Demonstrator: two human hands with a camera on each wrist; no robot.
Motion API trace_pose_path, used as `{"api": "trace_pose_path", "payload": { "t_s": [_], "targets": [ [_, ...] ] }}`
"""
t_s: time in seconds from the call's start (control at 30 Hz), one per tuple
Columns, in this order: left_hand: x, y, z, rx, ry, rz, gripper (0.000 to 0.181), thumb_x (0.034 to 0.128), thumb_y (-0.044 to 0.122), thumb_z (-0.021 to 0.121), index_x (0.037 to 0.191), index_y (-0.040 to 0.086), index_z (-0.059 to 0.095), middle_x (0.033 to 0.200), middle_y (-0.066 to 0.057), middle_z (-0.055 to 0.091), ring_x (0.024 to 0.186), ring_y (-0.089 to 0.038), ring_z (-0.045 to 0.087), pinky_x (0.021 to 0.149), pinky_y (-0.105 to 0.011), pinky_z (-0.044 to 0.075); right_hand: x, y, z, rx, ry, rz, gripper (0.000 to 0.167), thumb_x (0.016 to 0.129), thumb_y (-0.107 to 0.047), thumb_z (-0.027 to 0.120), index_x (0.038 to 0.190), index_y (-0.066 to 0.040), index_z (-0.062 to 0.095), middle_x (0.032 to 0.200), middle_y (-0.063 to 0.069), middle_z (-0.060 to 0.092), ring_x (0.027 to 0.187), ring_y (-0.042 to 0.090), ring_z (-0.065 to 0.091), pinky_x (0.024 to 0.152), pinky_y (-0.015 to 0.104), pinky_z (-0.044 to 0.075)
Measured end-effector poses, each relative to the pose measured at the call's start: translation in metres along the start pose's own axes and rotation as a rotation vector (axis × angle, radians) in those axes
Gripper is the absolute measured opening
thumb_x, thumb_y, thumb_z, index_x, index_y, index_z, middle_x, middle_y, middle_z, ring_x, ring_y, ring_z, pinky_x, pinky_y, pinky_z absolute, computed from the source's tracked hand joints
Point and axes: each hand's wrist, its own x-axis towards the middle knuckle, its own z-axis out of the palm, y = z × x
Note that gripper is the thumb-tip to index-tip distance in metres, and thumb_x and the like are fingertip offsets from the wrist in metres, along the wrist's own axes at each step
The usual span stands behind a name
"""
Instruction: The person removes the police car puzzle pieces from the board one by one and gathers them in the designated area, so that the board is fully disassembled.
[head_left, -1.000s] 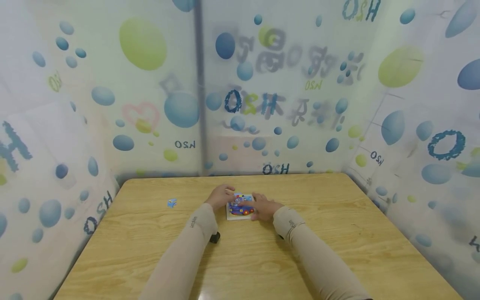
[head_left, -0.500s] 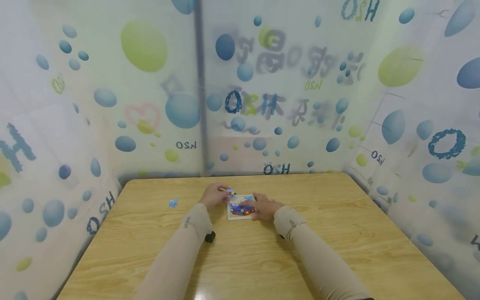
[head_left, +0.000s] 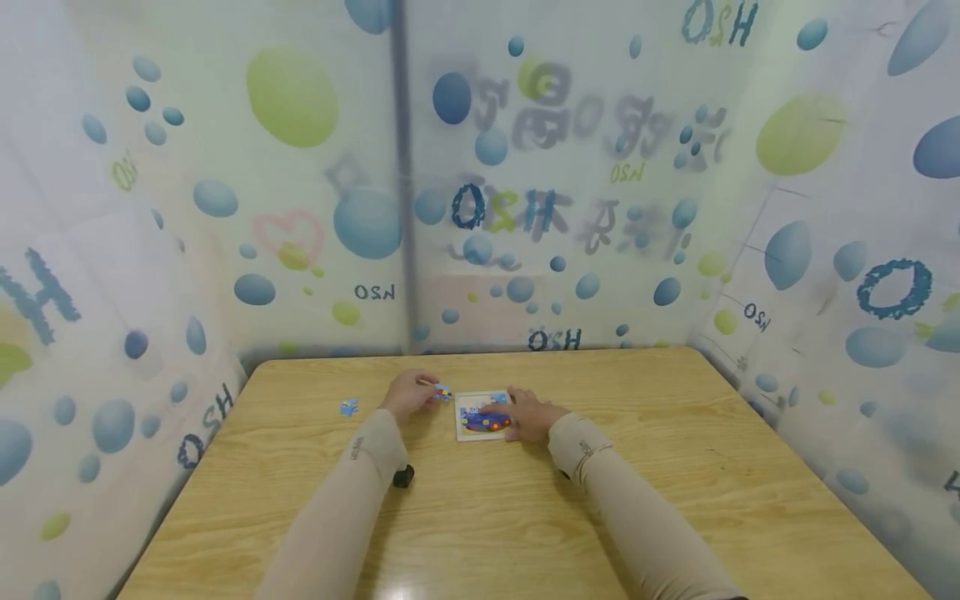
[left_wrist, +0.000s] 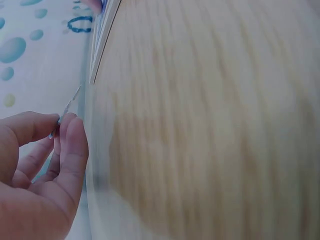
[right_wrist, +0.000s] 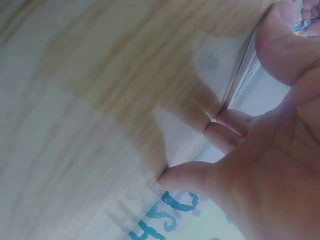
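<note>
Over the wooden table, the left hand pinches a puzzle piece; the spread right hand should steady the board.

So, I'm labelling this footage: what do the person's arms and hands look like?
The left sleeve and right sleeve are long and beige, each with small dark lettering near the wrist. The left hand and right hand are bare. A small black block shows below the left sleeve's end.

Pinched puzzle piece — now outside tray
</note>
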Motion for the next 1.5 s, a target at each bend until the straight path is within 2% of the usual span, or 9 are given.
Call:
{"api": "trace_pose_path", "payload": {
  "t_s": [0.33, 0.6, 0.83, 0.97, 1.17, 1.33, 1.5],
  "targets": [
    [-0.002, -0.010, -0.023, -0.035, 0.027, 0.003, 0.028, 0.0953, -0.002, 0.065, 0.122, -0.010, 0.063, 0.106, -0.022, 0.068, 0.079, -0.020, 0.068, 0.073, -0.029, 0.061, 0.000, 0.003, 0.002, 0.018, -0.001, 0.002, 0.062, 0.101, -0.026, 0.062, 0.154, -0.045, 0.038, 0.168, 0.019, 0.009, 0.152, 0.044, 0.011, 0.111, 0.078, 0.015],
    [-0.005, -0.016, -0.041, -0.043, 0.061, -0.031, 0.027, 0.0960, -0.003, 0.064, 0.122, -0.011, 0.063, 0.105, -0.021, 0.068, 0.077, -0.017, 0.068, 0.072, -0.027, 0.061, 0.001, 0.002, 0.002, 0.039, -0.004, 0.009, 0.061, 0.100, -0.025, 0.062, 0.154, -0.044, 0.039, 0.168, 0.019, 0.008, 0.152, 0.044, 0.009, 0.111, 0.078, 0.013],
    [-0.008, -0.017, -0.053, 0.023, 0.096, -0.047, 0.024, 0.0950, -0.001, 0.066, 0.117, -0.010, 0.065, 0.107, -0.022, 0.070, 0.076, -0.015, 0.068, 0.070, -0.025, 0.060, 0.000, 0.000, 0.002, 0.012, 0.004, -0.001, 0.061, 0.101, -0.026, 0.061, 0.154, -0.044, 0.039, 0.168, 0.020, 0.009, 0.152, 0.044, 0.011, 0.111, 0.078, 0.015],
    [-0.008, -0.020, -0.059, 0.077, 0.097, -0.035, 0.025, 0.0947, 0.000, 0.066, 0.117, -0.011, 0.066, 0.108, -0.023, 0.070, 0.076, -0.016, 0.068, 0.070, -0.026, 0.060, -0.003, -0.002, 0.001, 0.005, 0.009, -0.015, 0.060, 0.101, -0.025, 0.060, 0.154, -0.041, 0.039, 0.167, 0.022, 0.010, 0.152, 0.045, 0.012, 0.110, 0.079, 0.016],
    [-0.007, -0.025, -0.068, 0.185, 0.117, -0.010, 0.023, 0.0951, 0.001, 0.066, 0.115, -0.010, 0.067, 0.103, -0.022, 0.070, 0.075, -0.017, 0.068, 0.069, -0.028, 0.059, -0.005, -0.003, 0.000, 0.000, 0.008, -0.014, 0.060, 0.102, -0.025, 0.059, 0.155, -0.042, 0.037, 0.167, 0.021, 0.008, 0.152, 0.045, 0.011, 0.111, 0.078, 0.016],
    [-0.012, -0.022, -0.074, 0.243, 0.131, -0.020, 0.024, 0.0955, 0.001, 0.066, 0.117, -0.010, 0.067, 0.106, -0.024, 0.070, 0.077, -0.020, 0.070, 0.070, -0.031, 0.060, -0.004, -0.002, 0.000, 0.001, 0.011, -0.021, 0.059, 0.102, -0.025, 0.059, 0.155, -0.041, 0.038, 0.167, 0.022, 0.009, 0.151, 0.046, 0.012, 0.109, 0.079, 0.017],
    [-0.018, -0.021, -0.078, 0.310, 0.142, -0.006, 0.023, 0.0954, 0.001, 0.066, 0.115, -0.011, 0.069, 0.103, -0.024, 0.072, 0.073, -0.021, 0.071, 0.067, -0.030, 0.060, -0.003, -0.002, 0.001, -0.003, 0.009, -0.017, 0.059, 0.102, -0.026, 0.059, 0.155, -0.041, 0.039, 0.167, 0.022, 0.010, 0.151, 0.046, 0.013, 0.109, 0.080, 0.018]
  ]
}}
